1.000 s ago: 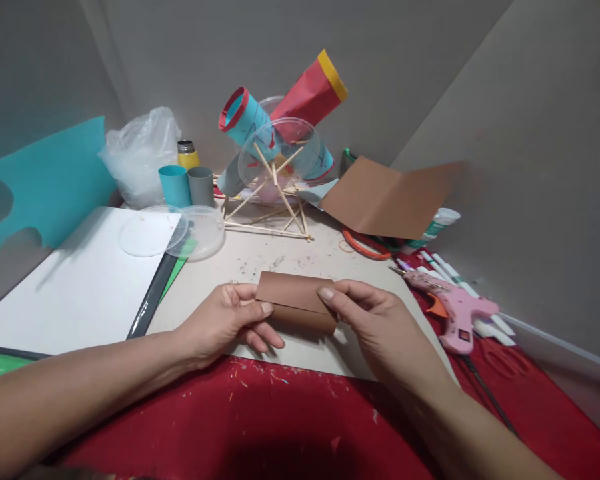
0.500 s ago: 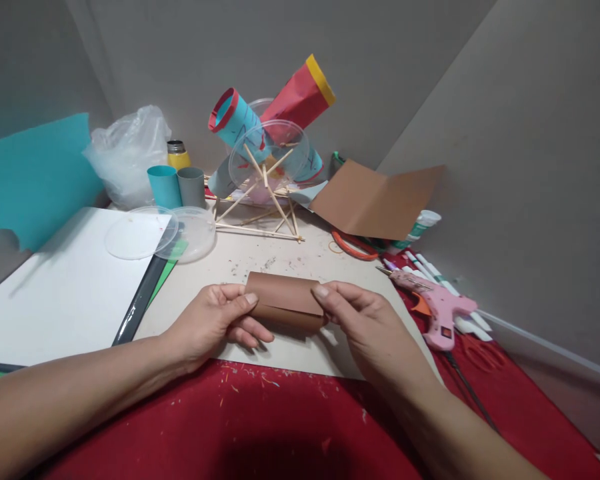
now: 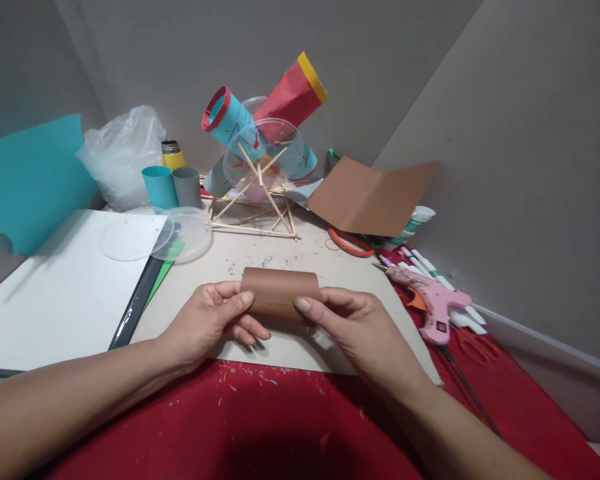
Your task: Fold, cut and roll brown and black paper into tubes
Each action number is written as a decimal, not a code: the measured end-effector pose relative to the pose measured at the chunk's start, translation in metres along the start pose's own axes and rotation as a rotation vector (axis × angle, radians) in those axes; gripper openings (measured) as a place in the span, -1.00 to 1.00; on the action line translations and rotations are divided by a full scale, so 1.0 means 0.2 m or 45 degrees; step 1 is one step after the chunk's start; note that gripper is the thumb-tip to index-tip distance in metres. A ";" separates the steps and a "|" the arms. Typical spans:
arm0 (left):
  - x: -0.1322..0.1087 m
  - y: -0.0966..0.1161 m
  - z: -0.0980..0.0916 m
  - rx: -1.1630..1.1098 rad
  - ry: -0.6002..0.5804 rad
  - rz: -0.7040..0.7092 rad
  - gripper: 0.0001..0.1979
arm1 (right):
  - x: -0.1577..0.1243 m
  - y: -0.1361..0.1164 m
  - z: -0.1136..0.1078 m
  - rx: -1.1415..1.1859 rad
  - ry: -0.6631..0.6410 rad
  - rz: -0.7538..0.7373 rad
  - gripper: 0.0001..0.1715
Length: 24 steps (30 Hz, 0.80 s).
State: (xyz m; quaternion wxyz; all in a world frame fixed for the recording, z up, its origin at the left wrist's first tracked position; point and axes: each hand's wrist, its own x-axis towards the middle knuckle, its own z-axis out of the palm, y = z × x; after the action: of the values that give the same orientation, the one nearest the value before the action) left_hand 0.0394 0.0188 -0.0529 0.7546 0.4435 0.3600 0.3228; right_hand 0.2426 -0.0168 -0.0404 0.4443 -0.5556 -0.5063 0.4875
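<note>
A rolled tube of brown paper [image 3: 279,285] lies sideways between my hands, above the pale board [image 3: 180,293]. My left hand [image 3: 217,310] pinches its left end, thumb on the outside, with the lower fingers spread beneath. At the other end my right hand [image 3: 355,320] grips the tube, its thumb pressed on the overlapping seam and the fingers behind. The seam runs along the lower front and looks nearly flat. Behind the tube stands a wooden-stick frame [image 3: 255,230] bearing clear plastic discs and blue and red paper tubes [image 3: 293,90].
To the right lie a pink glue gun [image 3: 443,303], red-handled scissors [image 3: 477,347], white markers [image 3: 433,267] and folded brown card [image 3: 365,197]. At left are clear lids [image 3: 137,233], teal [image 3: 159,188] and grey [image 3: 187,188] tubes, a plastic bag [image 3: 125,157] and white paper [image 3: 70,287].
My right thumb has slid left from the tube's end onto its seam. The overlapping edge, raised before, now sits closer to the tube. The view has shifted slightly.
</note>
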 end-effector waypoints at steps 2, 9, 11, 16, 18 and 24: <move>0.00 0.00 0.00 -0.001 -0.006 -0.002 -0.67 | 0.00 0.00 0.00 0.006 -0.006 -0.020 -0.68; 0.00 0.00 -0.01 -0.010 -0.022 -0.002 -0.70 | 0.00 0.00 -0.01 0.063 -0.059 -0.068 -0.75; 0.00 0.00 -0.01 0.003 -0.023 0.008 -0.70 | 0.00 0.00 -0.01 0.047 -0.057 -0.061 -0.75; 0.00 0.00 -0.01 0.000 -0.032 0.031 -0.74 | 0.00 0.01 -0.01 0.050 -0.047 -0.050 -0.77; 0.00 0.00 -0.01 -0.005 -0.028 0.037 -0.75 | 0.00 0.02 -0.01 0.051 -0.042 -0.049 -0.79; 0.00 0.00 -0.01 0.021 -0.062 -0.021 -0.66 | 0.00 0.01 -0.01 0.004 -0.084 -0.110 -0.79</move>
State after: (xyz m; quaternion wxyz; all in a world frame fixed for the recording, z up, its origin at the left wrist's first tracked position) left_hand 0.0382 0.0202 -0.0543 0.7620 0.4547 0.3477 0.3027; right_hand 0.2447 -0.0178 -0.0428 0.4490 -0.5161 -0.5433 0.4867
